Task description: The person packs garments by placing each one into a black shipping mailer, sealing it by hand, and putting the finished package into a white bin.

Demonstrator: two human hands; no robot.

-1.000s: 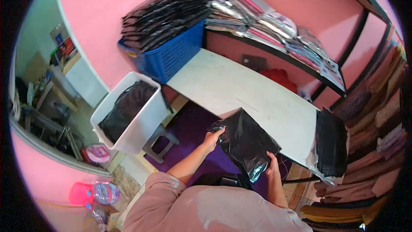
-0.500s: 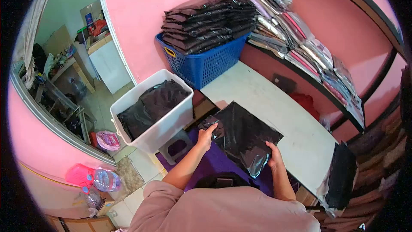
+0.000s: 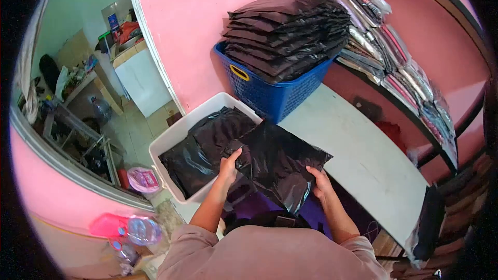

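A flat black plastic package (image 3: 282, 163) is stretched between my two hands. My left hand (image 3: 229, 166) grips its left edge, thumb on top, beside the rim of the white bin (image 3: 207, 196). At the package's right edge, my right hand (image 3: 320, 181) holds on with the thumb above and the fingers partly hidden underneath. More black packages (image 3: 194, 148) lie inside the white bin, and the held one overlaps the bin's right side.
Behind the bin stands a blue basket (image 3: 280, 93) piled with black packages (image 3: 288, 36). A white table (image 3: 358, 161) stretches to the right, with a black wrapped item (image 3: 429, 223) at its end. Above it, a shelf (image 3: 404, 103) carries several clear-bagged folded items. Bottles (image 3: 144, 231) stand at lower left.
Both hands have carried the black package leftward, so it now overlaps the white bin's edge. The camera view has shifted, with the bin and basket appearing farther right.
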